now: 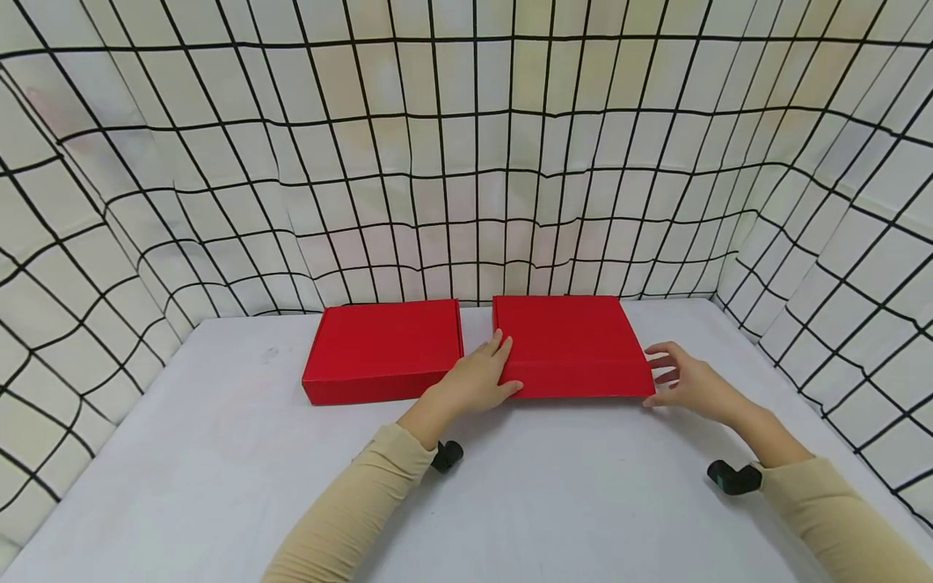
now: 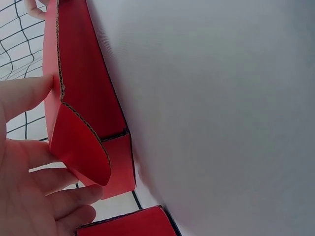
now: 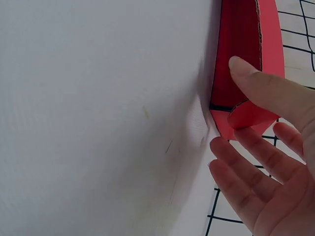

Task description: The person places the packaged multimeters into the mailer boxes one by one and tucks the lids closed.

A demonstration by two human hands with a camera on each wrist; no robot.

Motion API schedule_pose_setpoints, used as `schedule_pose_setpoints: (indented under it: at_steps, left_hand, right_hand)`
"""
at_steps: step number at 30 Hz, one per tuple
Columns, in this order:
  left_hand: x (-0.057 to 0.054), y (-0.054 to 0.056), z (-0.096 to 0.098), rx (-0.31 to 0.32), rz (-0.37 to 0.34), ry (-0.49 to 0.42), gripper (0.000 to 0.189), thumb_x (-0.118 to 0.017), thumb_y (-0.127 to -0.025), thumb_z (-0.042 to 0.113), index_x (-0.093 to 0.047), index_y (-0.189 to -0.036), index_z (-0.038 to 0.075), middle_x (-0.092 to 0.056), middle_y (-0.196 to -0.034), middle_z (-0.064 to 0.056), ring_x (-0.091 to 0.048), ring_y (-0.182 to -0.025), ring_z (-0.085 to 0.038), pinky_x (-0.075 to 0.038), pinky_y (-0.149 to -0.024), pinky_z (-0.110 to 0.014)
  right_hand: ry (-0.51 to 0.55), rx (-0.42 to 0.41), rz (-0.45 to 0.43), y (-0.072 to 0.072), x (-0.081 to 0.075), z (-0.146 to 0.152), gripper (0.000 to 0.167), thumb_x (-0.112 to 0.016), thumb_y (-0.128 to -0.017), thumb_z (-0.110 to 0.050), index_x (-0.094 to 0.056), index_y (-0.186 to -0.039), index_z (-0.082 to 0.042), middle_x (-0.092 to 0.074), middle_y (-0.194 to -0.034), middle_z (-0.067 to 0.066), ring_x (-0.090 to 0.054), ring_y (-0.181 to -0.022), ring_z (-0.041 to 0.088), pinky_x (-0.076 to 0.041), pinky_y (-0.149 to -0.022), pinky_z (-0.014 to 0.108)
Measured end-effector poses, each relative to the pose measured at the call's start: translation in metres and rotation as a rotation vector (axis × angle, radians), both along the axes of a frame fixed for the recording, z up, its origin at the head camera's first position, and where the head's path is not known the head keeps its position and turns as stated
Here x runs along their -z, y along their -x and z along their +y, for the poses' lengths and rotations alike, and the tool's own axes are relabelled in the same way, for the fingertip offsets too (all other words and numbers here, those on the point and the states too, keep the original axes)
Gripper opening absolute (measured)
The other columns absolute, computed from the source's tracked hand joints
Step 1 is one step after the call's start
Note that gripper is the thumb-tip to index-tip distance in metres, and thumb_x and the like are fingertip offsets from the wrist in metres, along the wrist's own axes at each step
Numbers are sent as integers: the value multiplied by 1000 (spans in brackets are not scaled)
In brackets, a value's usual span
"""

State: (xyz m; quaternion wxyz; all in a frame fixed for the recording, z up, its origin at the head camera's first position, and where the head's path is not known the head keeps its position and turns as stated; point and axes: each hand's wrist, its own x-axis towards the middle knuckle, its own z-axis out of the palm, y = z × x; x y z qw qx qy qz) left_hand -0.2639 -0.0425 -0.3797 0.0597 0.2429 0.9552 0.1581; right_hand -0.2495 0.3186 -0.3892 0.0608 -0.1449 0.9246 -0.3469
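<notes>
A red cardboard box point(image 1: 564, 332) lies on the white table, its lid's front flap point(image 1: 579, 378) sticking out toward me. With extended fingers, my left hand point(image 1: 477, 379) touches the box's left front corner. In the left wrist view the thumb rests against the front flap and the fingers lie along a rounded side tab point(image 2: 81, 147). My right hand point(image 1: 688, 382) is at the right front corner, fingers spread and slightly bent. The right wrist view has its thumb in front of the flap and its fingertips beside another rounded tab point(image 3: 248, 114); whether they touch it I cannot tell.
A second red box point(image 1: 389, 344), with its lid down, lies just left of the first, a narrow gap between them. White cloth walls with a black grid point(image 1: 474, 162) enclose the back and sides of the white table point(image 1: 554, 502). Dark wrist devices point(image 1: 732, 478) sit at both sleeves.
</notes>
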Motion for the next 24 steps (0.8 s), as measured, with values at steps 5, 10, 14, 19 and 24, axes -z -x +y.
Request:
schedule_pose_setpoints:
  at_steps: [5,10,14,19,24]
  left_hand:
    - [-1,-1,-1,-6,-10,-13,80,-64,-101,38,-26,-161,3,-18,-169,-17,-27,-152,-34,-33,-117,-51]
    - [-1,-1,-1,-14,-29,-34,79,-61,-102,42,-27,-161,3,-17,-169,-15,-25,-153,-33,-31,-118,-52]
    - [-3,-2,0,-25,-39,-55,78,-60,-102,43,-27,-161,4,-17,-169,-14,-25,-153,-32,-29,-119,-52]
    - [-3,-3,0,-29,-46,-69,78,-60,-103,43,-27,-161,4,-16,-170,-13,-24,-153,-32,-28,-119,-52]
    - [-2,-2,0,-37,-51,-70,78,-60,-102,44,-28,-162,5,-16,-170,-12,-24,-153,-32,-29,-118,-55]
  right_hand:
    - [3,-20,-6,-1,-1,0,75,-85,-86,-17,-37,-140,2,-54,-135,33,-61,-115,46,-59,-87,47]
    - [67,-37,-47,-1,-3,6,66,-81,-89,-15,-41,-138,2,-60,-132,33,-65,-113,43,-58,-89,45]
    - [132,-47,-97,-1,-4,10,63,-78,-91,-15,-42,-140,3,-61,-132,31,-65,-116,42,-54,-92,45]
    - [152,-54,-121,-1,-4,12,64,-76,-93,-17,-41,-144,2,-63,-132,29,-63,-121,42,-51,-97,53]
    - [149,-46,-135,0,-2,12,69,-76,-94,-18,-38,-148,1,-66,-130,25,-63,-121,40,-49,-98,56]
